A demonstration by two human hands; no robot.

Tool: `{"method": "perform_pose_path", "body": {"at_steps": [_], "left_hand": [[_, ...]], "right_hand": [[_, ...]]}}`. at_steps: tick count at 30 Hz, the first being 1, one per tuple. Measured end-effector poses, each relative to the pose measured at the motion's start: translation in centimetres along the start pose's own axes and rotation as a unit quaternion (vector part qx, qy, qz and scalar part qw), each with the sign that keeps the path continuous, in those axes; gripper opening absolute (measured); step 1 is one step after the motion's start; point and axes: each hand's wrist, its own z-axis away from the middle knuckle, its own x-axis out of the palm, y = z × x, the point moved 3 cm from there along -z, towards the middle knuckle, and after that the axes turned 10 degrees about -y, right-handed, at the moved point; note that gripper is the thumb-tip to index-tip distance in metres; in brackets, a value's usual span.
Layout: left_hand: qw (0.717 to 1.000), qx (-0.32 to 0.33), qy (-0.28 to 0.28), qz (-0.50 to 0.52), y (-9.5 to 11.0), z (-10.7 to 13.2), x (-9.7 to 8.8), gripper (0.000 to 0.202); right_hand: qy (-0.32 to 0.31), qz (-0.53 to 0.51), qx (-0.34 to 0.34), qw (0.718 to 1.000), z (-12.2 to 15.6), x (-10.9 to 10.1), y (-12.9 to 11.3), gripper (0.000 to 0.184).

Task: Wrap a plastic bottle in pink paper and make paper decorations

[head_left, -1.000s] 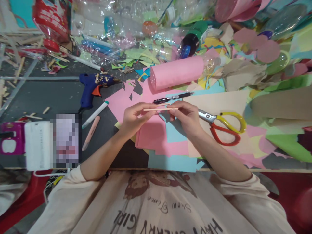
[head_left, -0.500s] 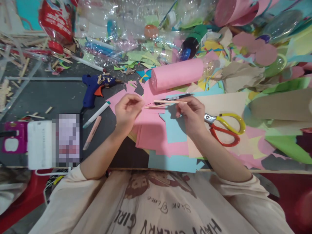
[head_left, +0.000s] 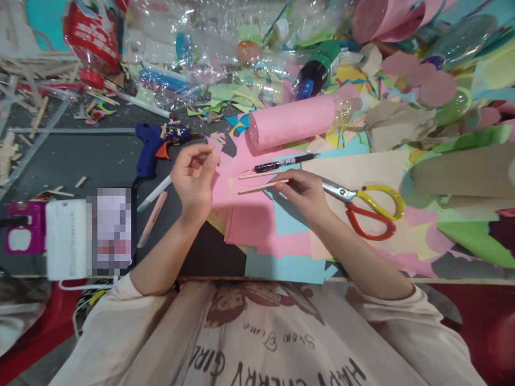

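My right hand (head_left: 303, 193) pinches a thin wooden stick (head_left: 257, 188) between thumb and fingers, low over the pink paper (head_left: 251, 220). A second wooden stick (head_left: 257, 175) lies just behind it, its right end reaching my fingers. My left hand (head_left: 195, 177) is raised to the left, apart from the sticks, with fingertips curled to the thumb; anything between them is too small to make out. Beyond my right hand lies a black pen (head_left: 285, 162). Scissors (head_left: 372, 206) with yellow and red handles rest right of that hand, the blade tips hidden behind it.
A blue glue gun (head_left: 151, 147) and markers (head_left: 153, 220) lie left of my left hand. Behind the sticks is a pink-wrapped bottle (head_left: 293, 122). Plastic bottles and paper scraps crowd the back. A phone (head_left: 115, 230) and white power bank (head_left: 66, 238) sit at the left edge.
My left hand has drawn away to the left. My right hand has moved left and lower, and the two sticks, close together before, now lie apart. The pen is fully uncovered.
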Motion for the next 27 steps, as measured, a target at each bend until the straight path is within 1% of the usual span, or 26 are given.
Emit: {"method": "perform_pose_path", "body": {"at_steps": [2, 4, 5, 7, 9, 10, 12, 14, 15, 17, 19, 20, 22, 25, 27], "left_hand": [[0.999, 0.009, 0.018, -0.031, -0.4, -0.5, -0.6, 0.037], [0.997, 0.006, 0.024, -0.068, -0.7, -0.8, -0.9, 0.048], [0.996, 0.003, 0.024, -0.080, -0.7, -0.9, -1.0, 0.050], [0.996, -0.001, 0.014, -0.086, -0.4, -0.7, -0.8, 0.044], [0.997, 0.000, -0.010, -0.080, 0.2, -0.2, -0.3, 0.034], [0.996, -0.001, -0.032, -0.080, 0.4, 0.1, 0.0, 0.032], [0.991, 0.002, -0.095, -0.094, 0.9, 0.6, 0.7, 0.032], [0.971, 0.023, -0.186, -0.145, 1.2, 1.0, 1.4, 0.032], [0.953, 0.044, -0.239, -0.182, 1.3, 1.1, 1.8, 0.032], [0.902, 0.098, -0.332, -0.257, 1.3, 1.5, 2.5, 0.030], [0.858, 0.139, -0.386, -0.309, 1.1, 1.9, 3.0, 0.026], [0.844, 0.149, -0.400, -0.326, 1.0, 1.9, 3.1, 0.023], [0.829, 0.151, -0.407, -0.352, 0.8, 2.0, 3.1, 0.019], [0.825, 0.137, -0.391, -0.385, 0.7, 1.9, 2.9, 0.017], [0.826, 0.124, -0.375, -0.403, 0.6, 1.8, 2.7, 0.017]], "right_hand": [[-0.015, 0.034, -0.019, 0.999, -0.1, 0.1, 0.1, 0.009], [-0.028, 0.064, -0.040, 0.997, -0.1, 0.2, 0.0, 0.009], [-0.031, 0.076, -0.050, 0.995, -0.1, 0.2, 0.0, 0.009], [-0.034, 0.091, -0.062, 0.993, -0.1, 0.3, 0.1, 0.010], [-0.031, 0.100, -0.063, 0.993, -0.1, 0.3, 0.2, 0.010], [-0.028, 0.106, -0.061, 0.992, -0.1, 0.3, 0.3, 0.009], [-0.019, 0.127, -0.062, 0.990, -0.1, 0.2, 0.4, 0.010], [-0.014, 0.155, -0.070, 0.985, -0.2, 0.2, 0.5, 0.012], [-0.013, 0.167, -0.076, 0.983, -0.2, 0.2, 0.5, 0.012], [-0.018, 0.185, -0.083, 0.979, -0.2, 0.3, 0.4, 0.013], [-0.023, 0.196, -0.089, 0.976, -0.2, 0.4, 0.4, 0.012], [-0.024, 0.198, -0.095, 0.975, -0.2, 0.5, 0.3, 0.012], [-0.021, 0.197, -0.107, 0.974, -0.2, 0.6, 0.2, 0.011], [-0.010, 0.190, -0.119, 0.975, -0.3, 0.3, -0.2, 0.012], [0.008, 0.208, -0.109, 0.972, -0.3, -0.3, -0.8, 0.013]]}}
